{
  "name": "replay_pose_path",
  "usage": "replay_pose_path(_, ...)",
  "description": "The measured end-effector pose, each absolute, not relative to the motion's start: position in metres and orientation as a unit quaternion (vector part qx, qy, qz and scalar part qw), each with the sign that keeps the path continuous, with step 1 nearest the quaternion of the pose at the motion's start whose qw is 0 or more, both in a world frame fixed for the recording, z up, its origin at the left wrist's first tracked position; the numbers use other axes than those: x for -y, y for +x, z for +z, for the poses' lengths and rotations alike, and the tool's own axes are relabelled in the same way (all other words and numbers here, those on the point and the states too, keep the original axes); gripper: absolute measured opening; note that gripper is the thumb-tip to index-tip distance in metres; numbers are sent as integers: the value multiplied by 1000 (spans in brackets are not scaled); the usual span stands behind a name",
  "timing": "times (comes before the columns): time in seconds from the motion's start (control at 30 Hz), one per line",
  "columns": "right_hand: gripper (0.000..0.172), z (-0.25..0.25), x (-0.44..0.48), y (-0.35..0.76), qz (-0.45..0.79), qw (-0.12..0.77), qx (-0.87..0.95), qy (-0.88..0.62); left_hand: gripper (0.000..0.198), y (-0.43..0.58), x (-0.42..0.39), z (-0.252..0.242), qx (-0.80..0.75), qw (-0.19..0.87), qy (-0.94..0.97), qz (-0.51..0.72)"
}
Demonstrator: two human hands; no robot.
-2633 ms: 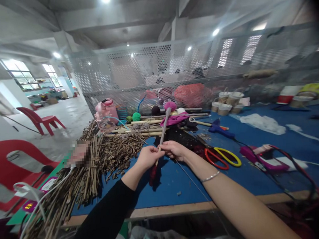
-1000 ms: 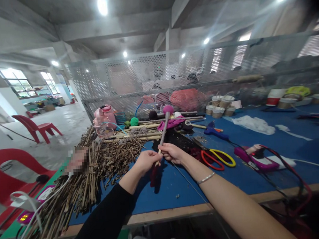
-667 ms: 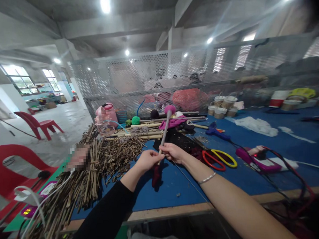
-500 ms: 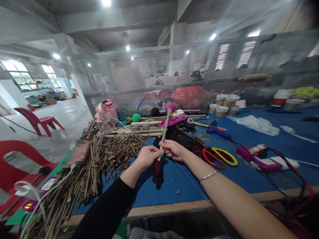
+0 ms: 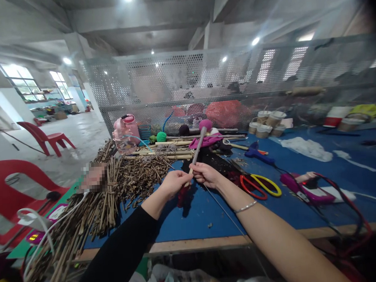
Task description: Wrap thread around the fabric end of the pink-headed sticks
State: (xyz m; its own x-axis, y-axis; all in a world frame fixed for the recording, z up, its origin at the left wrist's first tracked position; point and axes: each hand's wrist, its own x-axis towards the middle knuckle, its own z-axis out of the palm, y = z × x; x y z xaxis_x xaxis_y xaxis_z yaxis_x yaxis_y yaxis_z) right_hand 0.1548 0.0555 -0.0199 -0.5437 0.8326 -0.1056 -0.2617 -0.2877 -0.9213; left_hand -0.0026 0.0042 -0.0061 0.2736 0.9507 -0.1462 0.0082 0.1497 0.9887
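Above the near part of the blue table, my left hand (image 5: 176, 183) and my right hand (image 5: 205, 175) meet, both closed in a pinch on one thin stick (image 5: 198, 146). The stick leans away from me, wrapped in grey with a wider far tip; pale wood shows by my fingers. Dark red cloth-like material (image 5: 183, 195) hangs at its near end, partly behind my left hand. A thin dark strand (image 5: 219, 203) runs from below my right hand to the table's front edge. Scissors (image 5: 260, 185) with red and yellow handles lie right of my right hand.
Dry twigs (image 5: 103, 201) are heaped at left, near a pink jug (image 5: 126, 133). Yarn balls (image 5: 161, 136) and sticks lie at the back, before a perforated metal screen (image 5: 173, 84). A blue glue gun (image 5: 258, 153) and a purple power strip (image 5: 307, 190) with cables occupy the right.
The stick and dark red material have shifted slightly, the near end swinging a little left and up. Both hands keep their pinch. The view has moved slightly.
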Motion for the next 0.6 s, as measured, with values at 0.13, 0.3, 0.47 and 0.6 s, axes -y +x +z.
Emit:
replay_pose_path(0.13, 37, -18, -55, 159, 769, 359, 461, -257, 24, 0, -4, -6, -395, 716, 426, 388)
replay_pose_path(0.3, 35, -25, -56, 156, 724, 346, 498, -330, 33, -3, -5, -12, -483, 579, 551, 358)
replay_pose_path(0.47, 34, -24, -55, 152, 716, 346, 497, -347, 34, -4, -6, -11, -519, 468, 604, 385)
replay_pose_path(0.6, 33, -19, -55, 156, 756, 348, 479, -279, 26, -1, -6, -4, -423, 676, 456, 395)
